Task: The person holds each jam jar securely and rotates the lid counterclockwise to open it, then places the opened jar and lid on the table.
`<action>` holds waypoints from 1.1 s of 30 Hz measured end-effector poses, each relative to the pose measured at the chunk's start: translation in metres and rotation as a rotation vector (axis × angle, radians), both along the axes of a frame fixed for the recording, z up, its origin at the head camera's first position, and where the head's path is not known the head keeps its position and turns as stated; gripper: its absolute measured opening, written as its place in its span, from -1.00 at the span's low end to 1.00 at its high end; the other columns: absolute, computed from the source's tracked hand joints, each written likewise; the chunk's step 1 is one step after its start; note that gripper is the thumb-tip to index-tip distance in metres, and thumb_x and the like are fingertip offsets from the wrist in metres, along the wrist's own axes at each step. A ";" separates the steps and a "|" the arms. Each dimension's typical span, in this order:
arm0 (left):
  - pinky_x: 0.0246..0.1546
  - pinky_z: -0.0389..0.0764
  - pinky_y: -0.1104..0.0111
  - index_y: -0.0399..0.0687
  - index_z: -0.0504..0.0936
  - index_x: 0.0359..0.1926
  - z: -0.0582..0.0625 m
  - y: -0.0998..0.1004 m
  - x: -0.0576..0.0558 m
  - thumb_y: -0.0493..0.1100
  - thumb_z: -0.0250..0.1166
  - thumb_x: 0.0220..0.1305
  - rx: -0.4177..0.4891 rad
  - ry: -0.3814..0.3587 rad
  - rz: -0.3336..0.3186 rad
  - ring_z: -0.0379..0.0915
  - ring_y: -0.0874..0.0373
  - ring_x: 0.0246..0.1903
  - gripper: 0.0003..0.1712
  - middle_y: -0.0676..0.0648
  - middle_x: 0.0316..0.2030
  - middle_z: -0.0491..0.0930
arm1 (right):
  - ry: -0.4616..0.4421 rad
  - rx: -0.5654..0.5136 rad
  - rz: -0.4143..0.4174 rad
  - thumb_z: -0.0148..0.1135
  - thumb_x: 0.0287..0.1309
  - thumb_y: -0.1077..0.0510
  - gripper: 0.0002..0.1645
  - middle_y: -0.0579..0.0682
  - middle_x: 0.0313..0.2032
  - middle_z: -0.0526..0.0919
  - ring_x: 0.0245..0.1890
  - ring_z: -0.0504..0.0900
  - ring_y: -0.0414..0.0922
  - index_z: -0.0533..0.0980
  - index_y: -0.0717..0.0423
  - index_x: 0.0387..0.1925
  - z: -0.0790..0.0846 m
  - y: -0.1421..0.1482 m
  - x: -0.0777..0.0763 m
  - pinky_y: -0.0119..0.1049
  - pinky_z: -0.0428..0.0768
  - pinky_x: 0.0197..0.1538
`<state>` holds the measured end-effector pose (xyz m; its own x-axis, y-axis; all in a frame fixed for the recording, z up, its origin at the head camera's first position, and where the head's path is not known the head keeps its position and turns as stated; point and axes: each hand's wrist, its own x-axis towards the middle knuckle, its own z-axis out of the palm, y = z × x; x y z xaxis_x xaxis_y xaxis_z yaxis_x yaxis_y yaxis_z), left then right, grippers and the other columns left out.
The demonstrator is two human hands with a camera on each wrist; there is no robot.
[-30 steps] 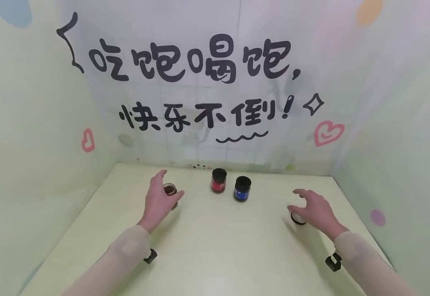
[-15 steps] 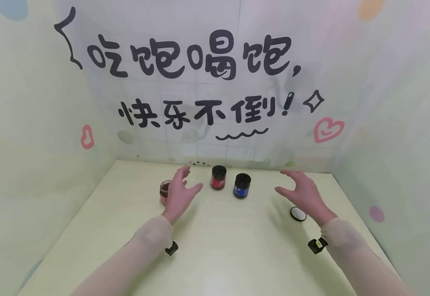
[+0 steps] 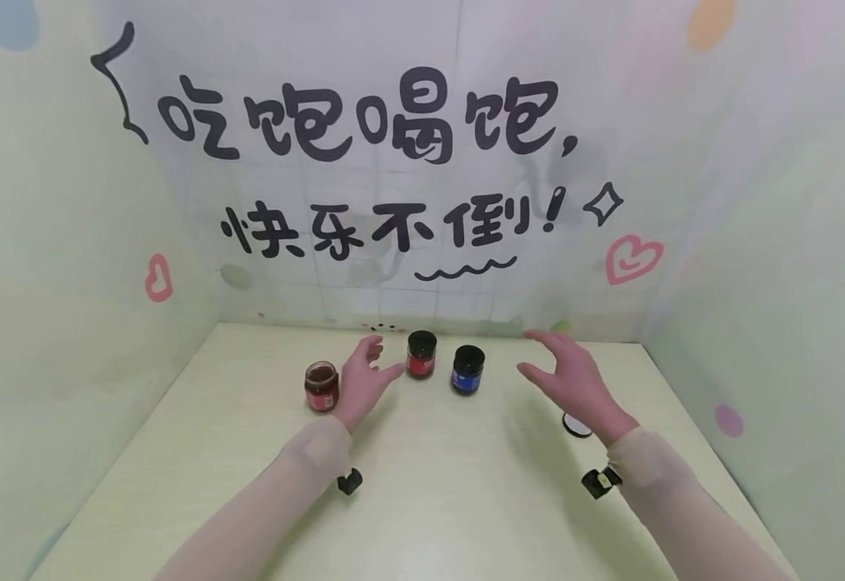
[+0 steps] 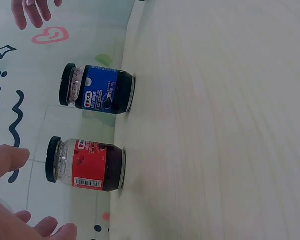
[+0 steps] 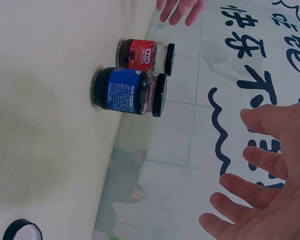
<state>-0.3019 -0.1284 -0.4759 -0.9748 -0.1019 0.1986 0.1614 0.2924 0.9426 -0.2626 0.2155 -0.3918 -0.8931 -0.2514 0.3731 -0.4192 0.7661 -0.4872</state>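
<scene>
My left hand (image 3: 364, 386) hovers with spread fingers between two jars in the head view, holding nothing. To its left stands an uncapped glass jar (image 3: 322, 389) with dark red contents and a pink-red label. On its other side is a red-labelled jar (image 3: 421, 355) with a black lid, also seen in the left wrist view (image 4: 87, 164). Right of that, a blue-labelled jar (image 3: 468, 371) wears a black lid too. My right hand (image 3: 575, 379), fingers apart and holding nothing, is above the table to the right of the blue-labelled jar.
A loose lid (image 3: 577, 425), white inside with a black rim, lies on the table partly hidden beneath my right hand. The pale table (image 3: 422, 500) meets a printed backdrop (image 3: 393, 177) right behind the jars, with fabric walls at both sides.
My left hand has moved right, away from the uncapped jar, towards the red-labelled one. My right hand has left the loose lid and shifted left and upward.
</scene>
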 end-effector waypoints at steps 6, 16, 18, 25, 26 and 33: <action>0.25 0.41 0.02 -0.17 0.34 0.38 -0.005 0.012 -0.013 -0.13 0.54 0.09 0.027 -0.056 -0.028 0.36 -0.23 0.27 -0.12 -0.30 0.27 0.44 | 0.031 -0.016 0.043 0.38 0.26 -0.03 -0.34 0.07 0.26 0.52 0.29 0.42 0.07 0.45 0.03 0.34 0.007 -0.014 -0.001 0.13 0.39 0.27; 0.22 0.44 -0.01 -0.18 0.34 0.40 -0.014 0.025 -0.027 -0.14 0.56 0.08 0.021 -0.143 -0.009 0.38 -0.21 0.25 -0.10 -0.33 0.26 0.44 | 0.079 -0.032 0.111 0.38 0.26 0.02 -0.39 0.03 0.21 0.55 0.25 0.46 0.03 0.49 0.03 0.30 0.015 -0.033 -0.003 0.07 0.41 0.26; 0.22 0.43 -0.01 -0.20 0.34 0.40 -0.015 0.026 -0.028 -0.14 0.56 0.07 0.025 -0.150 -0.007 0.39 -0.22 0.24 -0.09 -0.34 0.26 0.44 | 0.083 -0.033 0.116 0.38 0.26 0.04 -0.40 0.02 0.20 0.56 0.24 0.46 0.02 0.49 0.02 0.30 0.015 -0.036 -0.004 0.06 0.42 0.25; 0.24 0.41 0.01 -0.17 0.35 0.39 -0.024 0.036 -0.039 -0.09 0.61 0.01 0.029 -0.189 0.001 0.41 -0.19 0.21 -0.04 -0.31 0.24 0.46 | 0.074 -0.038 0.108 0.38 0.26 0.04 -0.41 -0.02 0.20 0.55 0.25 0.46 -0.02 0.49 0.01 0.29 0.015 -0.034 -0.003 0.03 0.43 0.25; 0.23 0.42 0.02 -0.17 0.35 0.39 -0.026 0.037 -0.041 -0.09 0.61 0.01 0.022 -0.191 0.002 0.42 -0.18 0.20 -0.04 -0.31 0.23 0.47 | 0.072 -0.038 0.110 0.38 0.26 0.04 -0.42 -0.02 0.21 0.55 0.25 0.46 -0.02 0.49 0.00 0.29 0.016 -0.034 -0.002 0.03 0.43 0.25; 0.26 0.40 0.06 -0.17 0.39 0.36 -0.029 0.043 -0.050 -0.12 0.61 0.00 -0.036 -0.169 0.004 0.48 -0.11 0.16 -0.09 -0.24 0.14 0.57 | 0.085 -0.046 0.129 0.37 0.27 0.07 -0.43 -0.04 0.19 0.56 0.23 0.47 -0.05 0.50 0.04 0.28 0.018 -0.034 -0.004 0.00 0.43 0.26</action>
<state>-0.3515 -0.0855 -0.5050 -0.9942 -0.1016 0.0351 0.0000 0.3266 0.9452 -0.2664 0.1814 -0.3742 -0.8191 -0.3430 0.4599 -0.5540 0.6812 -0.4786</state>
